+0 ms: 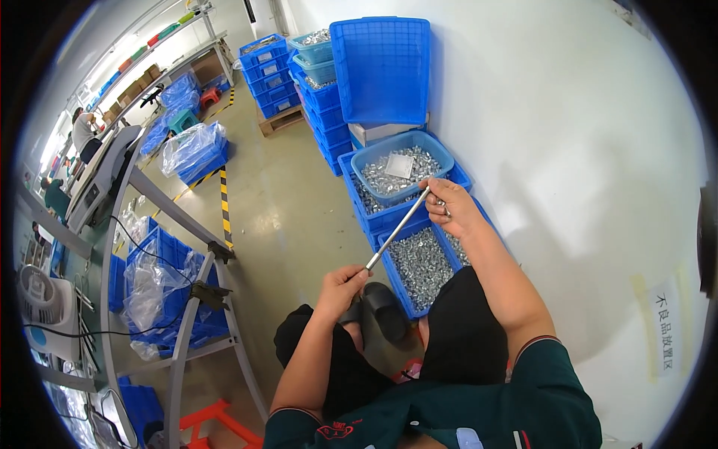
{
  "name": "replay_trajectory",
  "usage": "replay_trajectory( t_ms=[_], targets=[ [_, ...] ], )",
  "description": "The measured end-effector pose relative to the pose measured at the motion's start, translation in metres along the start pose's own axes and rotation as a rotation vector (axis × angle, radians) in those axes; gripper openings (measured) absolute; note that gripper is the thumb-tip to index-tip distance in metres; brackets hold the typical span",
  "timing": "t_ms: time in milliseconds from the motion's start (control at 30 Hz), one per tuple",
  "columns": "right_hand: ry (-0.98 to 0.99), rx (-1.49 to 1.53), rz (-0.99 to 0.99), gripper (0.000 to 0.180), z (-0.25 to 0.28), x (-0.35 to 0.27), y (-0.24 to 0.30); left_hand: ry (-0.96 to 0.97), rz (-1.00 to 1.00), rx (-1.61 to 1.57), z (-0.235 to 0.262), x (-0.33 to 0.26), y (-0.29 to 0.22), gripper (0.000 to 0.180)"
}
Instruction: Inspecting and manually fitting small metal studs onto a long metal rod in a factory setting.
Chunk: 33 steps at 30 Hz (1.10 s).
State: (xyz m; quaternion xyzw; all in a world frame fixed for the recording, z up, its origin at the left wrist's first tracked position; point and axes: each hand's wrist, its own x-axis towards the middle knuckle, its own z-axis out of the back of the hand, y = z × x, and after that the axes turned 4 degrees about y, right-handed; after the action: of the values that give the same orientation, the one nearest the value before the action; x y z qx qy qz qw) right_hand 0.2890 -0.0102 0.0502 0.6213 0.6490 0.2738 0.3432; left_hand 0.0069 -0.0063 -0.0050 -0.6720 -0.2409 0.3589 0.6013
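My left hand [340, 288] grips the near end of a long thin metal rod [396, 228] that slants up to the right. At the rod's far tip my right hand [452, 209] pinches small silver metal parts against it. Below the hands sit blue crates [393, 258] full of small shiny metal parts, and a light blue bin [441, 153] holding more of them with a white slip on top.
Stacked blue crates [321, 105] and an upright blue lid [381, 71] stand against the white wall. A grey workbench frame [176, 247] with bagged blue crates [157, 292] is at left. A white fan [41, 307] sits far left. Other people work far back left.
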Motion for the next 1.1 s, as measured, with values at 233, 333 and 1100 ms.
replay_trajectory(
  t_ms=[233, 333, 1100],
  targets=[
    [0.030, 0.253, -0.014, 0.021, -0.002, -0.002, 0.002, 0.098, -0.052, -0.091, 0.002, 0.001, 0.000, 0.023],
    [-0.010, 0.255, -0.033, 0.022, 0.004, -0.001, 0.002, 0.103, -0.040, -0.107, 0.003, 0.001, -0.002, 0.023],
    [-0.008, 0.228, -0.159, 0.021, 0.016, 0.002, 0.005, 0.096, 0.010, -0.014, 0.009, 0.000, 0.004, 0.025]
  ],
)
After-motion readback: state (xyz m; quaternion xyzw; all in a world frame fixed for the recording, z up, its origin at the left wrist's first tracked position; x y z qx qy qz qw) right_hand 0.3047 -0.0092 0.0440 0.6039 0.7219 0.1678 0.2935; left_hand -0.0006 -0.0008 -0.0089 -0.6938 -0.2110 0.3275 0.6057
